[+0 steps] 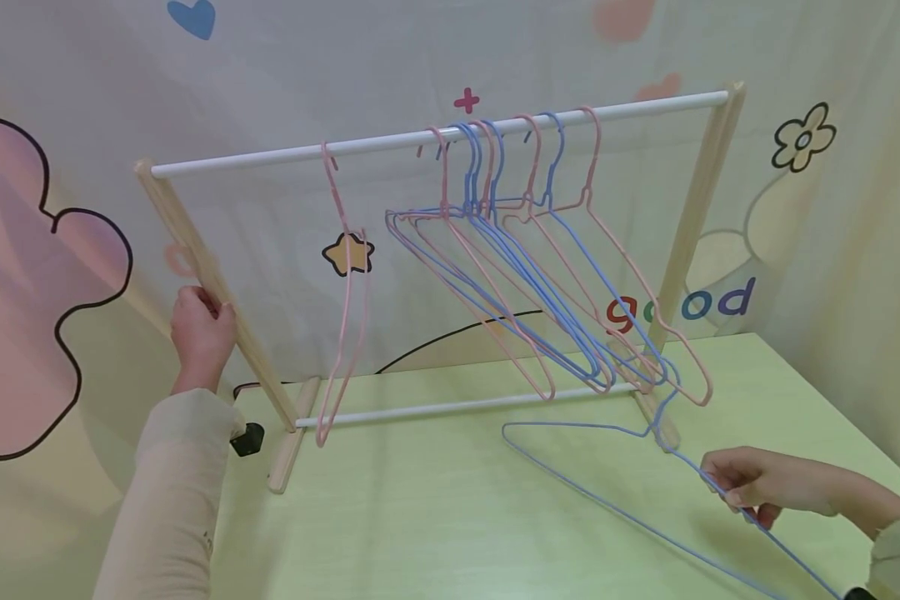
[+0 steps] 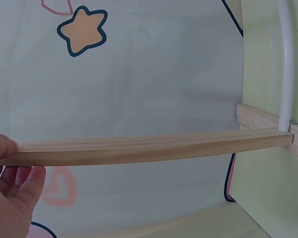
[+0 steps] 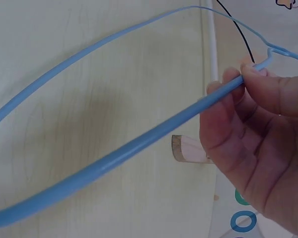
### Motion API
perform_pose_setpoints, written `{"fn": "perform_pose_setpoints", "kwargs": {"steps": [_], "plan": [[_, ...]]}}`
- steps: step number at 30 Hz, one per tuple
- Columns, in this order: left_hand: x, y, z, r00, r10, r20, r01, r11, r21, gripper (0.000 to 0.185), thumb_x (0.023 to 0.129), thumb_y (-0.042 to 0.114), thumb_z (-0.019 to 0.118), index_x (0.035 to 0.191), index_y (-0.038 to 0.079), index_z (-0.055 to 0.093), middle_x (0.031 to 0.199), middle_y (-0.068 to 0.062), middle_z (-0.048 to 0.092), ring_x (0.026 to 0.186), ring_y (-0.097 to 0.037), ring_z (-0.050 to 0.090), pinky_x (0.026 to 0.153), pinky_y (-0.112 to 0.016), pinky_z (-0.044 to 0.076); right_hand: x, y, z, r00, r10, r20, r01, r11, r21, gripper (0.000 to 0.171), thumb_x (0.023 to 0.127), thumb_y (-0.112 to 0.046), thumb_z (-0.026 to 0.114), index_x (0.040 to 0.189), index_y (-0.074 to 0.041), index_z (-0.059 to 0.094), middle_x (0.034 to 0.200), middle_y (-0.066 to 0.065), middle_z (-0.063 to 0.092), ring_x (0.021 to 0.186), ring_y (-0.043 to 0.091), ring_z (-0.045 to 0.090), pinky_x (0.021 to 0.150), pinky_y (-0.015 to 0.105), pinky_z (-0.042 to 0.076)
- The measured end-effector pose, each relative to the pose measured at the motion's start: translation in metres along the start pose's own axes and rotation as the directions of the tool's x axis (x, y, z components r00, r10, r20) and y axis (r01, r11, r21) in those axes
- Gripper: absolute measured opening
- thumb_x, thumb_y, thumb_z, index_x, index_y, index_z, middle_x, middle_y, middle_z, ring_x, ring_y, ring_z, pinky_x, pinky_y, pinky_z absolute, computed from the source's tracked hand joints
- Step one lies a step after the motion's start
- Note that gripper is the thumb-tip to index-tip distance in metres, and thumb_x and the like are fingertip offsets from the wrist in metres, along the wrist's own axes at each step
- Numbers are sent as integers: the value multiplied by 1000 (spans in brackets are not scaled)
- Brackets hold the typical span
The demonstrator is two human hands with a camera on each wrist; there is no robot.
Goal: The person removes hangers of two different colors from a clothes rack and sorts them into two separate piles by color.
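My left hand (image 1: 204, 333) grips the left wooden post (image 1: 217, 287) of a small clothes rack, the thumb on one side and the fingers on the other in the left wrist view. In my right hand (image 1: 772, 483), a blue clothes hanger (image 1: 592, 497) is pinched along one sloping arm between thumb and fingers, its hook pointing up toward the rack's right foot. Several pink and blue hangers hang bunched on the right half of the white top rail (image 1: 255, 158). Apart from them, one pink hanger (image 1: 342, 333) hangs near the left end.
The rack stands on a pale green table (image 1: 420, 500), on wooden feet (image 1: 294, 437) joined by a white lower bar (image 1: 412, 408). A printed curtain (image 1: 270, 75) hangs close behind it. Beside the left foot is a small black object (image 1: 247, 439).
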State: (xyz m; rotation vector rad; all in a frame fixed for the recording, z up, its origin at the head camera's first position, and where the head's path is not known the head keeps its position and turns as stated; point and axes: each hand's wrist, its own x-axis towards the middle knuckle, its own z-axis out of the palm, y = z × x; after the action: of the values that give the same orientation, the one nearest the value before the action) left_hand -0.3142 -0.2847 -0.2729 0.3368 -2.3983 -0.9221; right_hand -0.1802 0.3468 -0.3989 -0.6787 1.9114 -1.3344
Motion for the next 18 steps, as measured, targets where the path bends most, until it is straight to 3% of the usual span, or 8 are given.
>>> {"fn": "perform_pose_setpoints", "kwargs": {"steps": [11, 14, 18], "plan": [[0, 0, -1, 1000, -2, 21, 2, 1000, -8, 30, 89, 17, 40, 110, -4, 37, 98, -18, 44, 88, -33, 44, 71, -40, 37, 10, 13, 3, 1000, -9, -9, 9, 1000, -1, 5, 89, -2, 42, 86, 1, 39, 70, 26, 32, 57, 1, 48, 46, 17, 43], [0, 0, 0, 1000, 2, 12, -2, 1000, -14, 30, 89, 17, 40, 110, -5, 37, 98, -19, 44, 88, -33, 44, 72, -40, 37, 11, 20, 2, 999, 17, -45, -18, 1000, -25, 3, 88, 1, 41, 92, 2, 41, 63, 12, 38, 55, 3, 49, 45, 18, 42], [0, 0, 0, 1000, 5, 8, -5, 1000, -11, 31, 88, 16, 40, 110, -4, 38, 98, -19, 44, 89, -34, 44, 73, -41, 37, 13, 29, 0, 989, 75, -124, -86, 992, -90, 17, 86, 1, 42, 103, 2, 41, 71, -1, 46, 52, 7, 49, 44, 19, 42]]}}
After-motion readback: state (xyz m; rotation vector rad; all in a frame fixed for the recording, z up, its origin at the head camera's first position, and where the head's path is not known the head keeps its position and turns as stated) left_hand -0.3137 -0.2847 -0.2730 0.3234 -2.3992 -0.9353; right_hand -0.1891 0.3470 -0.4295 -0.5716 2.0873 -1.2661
